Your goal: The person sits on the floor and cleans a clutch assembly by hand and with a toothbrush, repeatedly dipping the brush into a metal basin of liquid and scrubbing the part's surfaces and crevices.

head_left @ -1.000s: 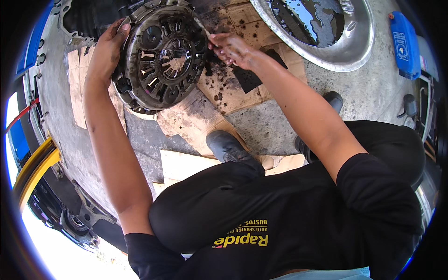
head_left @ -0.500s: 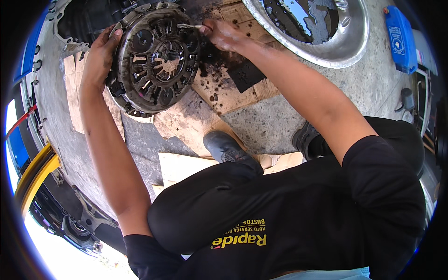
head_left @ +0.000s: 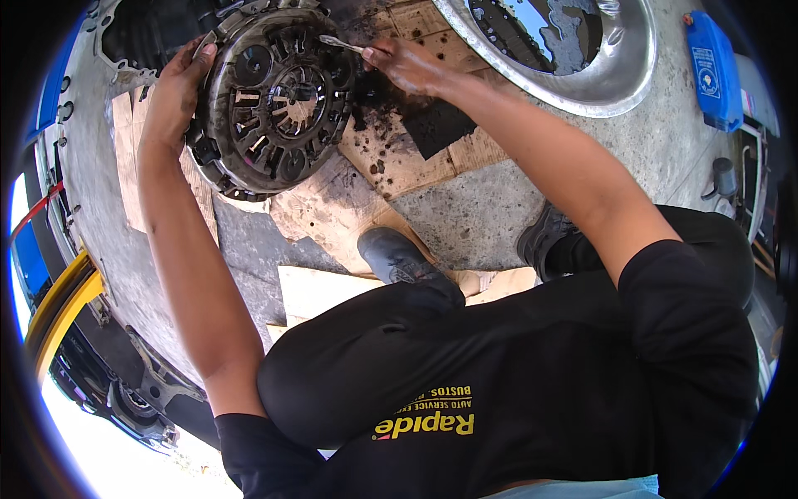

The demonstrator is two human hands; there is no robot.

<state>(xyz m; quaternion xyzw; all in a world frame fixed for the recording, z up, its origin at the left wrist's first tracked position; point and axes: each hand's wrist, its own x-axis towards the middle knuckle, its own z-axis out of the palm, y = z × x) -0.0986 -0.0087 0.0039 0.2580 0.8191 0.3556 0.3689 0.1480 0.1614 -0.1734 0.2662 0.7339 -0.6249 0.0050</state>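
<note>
A round, grimy clutch pressure plate stands tilted over oil-stained cardboard at the upper left. My left hand grips its left rim, with the thumb on the near side and the fingers mostly hidden behind. A slim, pale tool that looks like a toothbrush is pinched in my right hand. Its tip lies at the plate's upper right face, close to the outer ring. Wet, dark grime coats the plate's slots and spring fingers.
A large metal basin holding dark liquid stands at the upper right, with a blue jug beyond it. Stained cardboard covers the concrete floor by my shoe. A dark metal housing lies behind the plate; a yellow post is at left.
My right hand has shifted slightly right and down, showing more of the pale tool. The pressure plate and my left hand have moved slightly left.
</note>
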